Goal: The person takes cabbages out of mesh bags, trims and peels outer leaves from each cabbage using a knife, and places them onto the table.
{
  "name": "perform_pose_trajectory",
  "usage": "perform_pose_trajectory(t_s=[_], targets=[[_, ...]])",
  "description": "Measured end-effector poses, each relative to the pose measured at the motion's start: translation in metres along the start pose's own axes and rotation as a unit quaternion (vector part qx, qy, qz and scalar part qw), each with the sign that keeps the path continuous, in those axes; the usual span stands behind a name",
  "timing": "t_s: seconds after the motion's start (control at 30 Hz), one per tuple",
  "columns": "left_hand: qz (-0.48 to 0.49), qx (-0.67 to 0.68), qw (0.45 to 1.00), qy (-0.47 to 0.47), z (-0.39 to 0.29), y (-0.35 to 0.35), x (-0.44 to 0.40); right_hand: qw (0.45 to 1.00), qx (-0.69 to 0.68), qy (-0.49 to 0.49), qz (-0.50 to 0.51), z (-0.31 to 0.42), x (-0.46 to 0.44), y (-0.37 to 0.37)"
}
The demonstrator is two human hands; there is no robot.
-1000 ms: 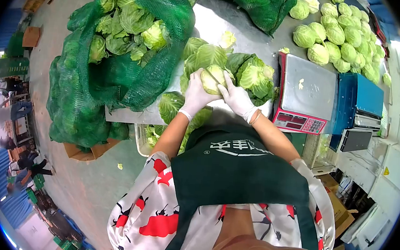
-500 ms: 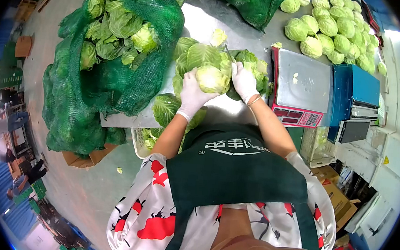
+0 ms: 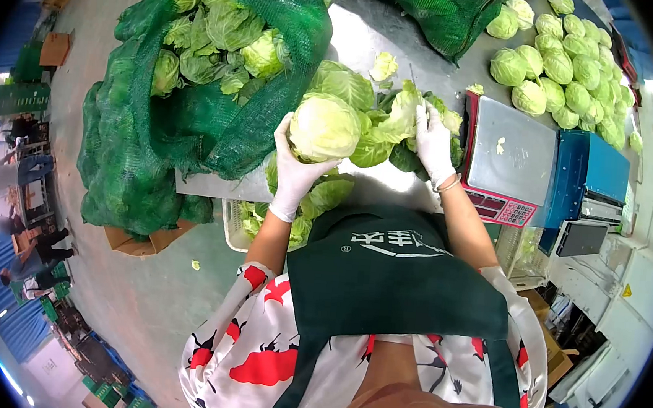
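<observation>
My left hand (image 3: 297,172), in a white glove, is closed round the lower left side of a pale cabbage head (image 3: 325,127). Just right of it, my right hand (image 3: 434,145), also gloved, grips loose green outer leaves (image 3: 395,125) that stretch toward the cabbage. A thin dark blade (image 3: 413,73) seems to stick up beside the right fingers; its handle is hidden. More leaves (image 3: 343,84) lie behind the held cabbage, and others (image 3: 330,192) lie below it near the metal table's (image 3: 224,186) front edge.
Green mesh sacks (image 3: 129,135) of cabbages stand at the left, another sack (image 3: 441,13) at the back. A red-edged scale (image 3: 511,149) and a blue machine (image 3: 594,167) are at the right, before piled cabbages (image 3: 575,70). A white crate (image 3: 233,226) sits below. People (image 3: 30,261) are far left.
My left hand has carried the cabbage left and up toward the camera. My right hand has moved right, drawing outer leaves away from it.
</observation>
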State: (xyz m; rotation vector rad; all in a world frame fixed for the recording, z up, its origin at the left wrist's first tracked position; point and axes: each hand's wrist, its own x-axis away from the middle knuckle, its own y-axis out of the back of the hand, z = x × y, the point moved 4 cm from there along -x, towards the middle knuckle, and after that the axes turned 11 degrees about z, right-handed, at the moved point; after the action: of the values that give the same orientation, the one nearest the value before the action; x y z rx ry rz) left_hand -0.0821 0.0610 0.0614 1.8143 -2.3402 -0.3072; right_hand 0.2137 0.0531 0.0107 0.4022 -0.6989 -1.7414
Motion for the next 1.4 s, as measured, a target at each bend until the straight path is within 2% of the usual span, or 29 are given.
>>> perform_pose_trajectory(t_s=[0.03,0.13,0.17,0.27,0.33,0.4,0.47,0.5,0.57,0.6,0.63,0.73,0.77,0.87,1.1,1.2,1.27,1.3,1.33,1.4], targets=[[0.001,0.008,1.0,-0.001,-0.006,0.0,0.0,1.0,-0.013,-0.003,-0.011,0.004,0.0,0.004],[0.009,0.052,0.999,0.003,-0.012,-0.001,-0.001,0.987,-0.126,-0.099,0.034,0.016,0.009,0.007],[0.015,0.081,0.997,0.011,-0.012,-0.002,-0.001,0.971,-0.2,-0.113,0.066,0.023,0.013,0.005],[0.029,0.155,0.987,0.007,-0.022,-0.007,0.001,0.939,-0.238,-0.145,0.203,0.059,0.032,-0.002],[0.05,0.172,0.984,-0.016,-0.03,-0.009,-0.001,0.852,-0.391,-0.15,0.314,0.064,0.035,-0.009],[0.081,0.159,0.983,-0.051,-0.039,-0.009,-0.005,0.78,-0.516,-0.171,0.312,0.073,0.036,-0.012],[0.136,0.04,0.989,-0.042,-0.052,-0.007,-0.01,0.759,-0.555,-0.099,0.326,0.081,0.035,-0.006],[0.162,-0.021,0.986,-0.036,-0.059,-0.005,-0.011,0.765,-0.53,-0.104,0.351,0.083,0.034,0.0],[0.22,0.186,0.955,0.062,-0.062,-0.004,-0.008,0.819,-0.464,-0.104,0.321,0.093,0.034,0.01],[0.244,0.287,0.92,0.109,-0.061,-0.006,-0.006,0.85,-0.432,-0.054,0.297,0.101,0.034,0.011],[0.264,0.308,0.91,0.087,-0.046,-0.008,-0.003,0.878,-0.396,-0.006,0.268,0.109,0.035,0.013],[0.171,0.501,0.833,0.16,-0.018,-0.02,0.003,0.946,-0.226,0.165,0.164,0.116,0.043,0.004],[0.149,0.452,0.867,0.145,-0.014,-0.026,0.004,0.971,-0.088,0.16,0.155,0.114,0.044,0.003],[0.107,0.467,0.865,0.151,-0.003,-0.035,0.008,0.976,-0.057,0.12,0.172,0.12,0.043,0.007],[0.114,0.443,0.881,0.118,-0.008,-0.03,0.007,0.964,-0.005,0.015,0.265,0.136,0.046,0.015],[0.114,0.466,0.87,0.113,-0.002,-0.028,0.011,0.965,-0.008,0.066,0.253,0.135,0.046,0.016],[0.112,0.487,0.858,0.118,0.002,-0.023,0.014,0.962,-0.154,0.053,0.218,0.104,0.035,0.008],[0.117,0.487,0.858,0.116,0.002,-0.019,0.016,0.933,-0.285,-0.07,0.208,0.084,0.028,0.006],[0.123,0.487,0.857,0.113,0.002,-0.015,0.019,0.898,-0.343,-0.095,0.258,0.075,0.021,0.014],[0.123,0.472,0.865,0.12,0.006,-0.01,0.022,0.961,-0.186,-0.048,0.199,0.064,0.008,0.014]])
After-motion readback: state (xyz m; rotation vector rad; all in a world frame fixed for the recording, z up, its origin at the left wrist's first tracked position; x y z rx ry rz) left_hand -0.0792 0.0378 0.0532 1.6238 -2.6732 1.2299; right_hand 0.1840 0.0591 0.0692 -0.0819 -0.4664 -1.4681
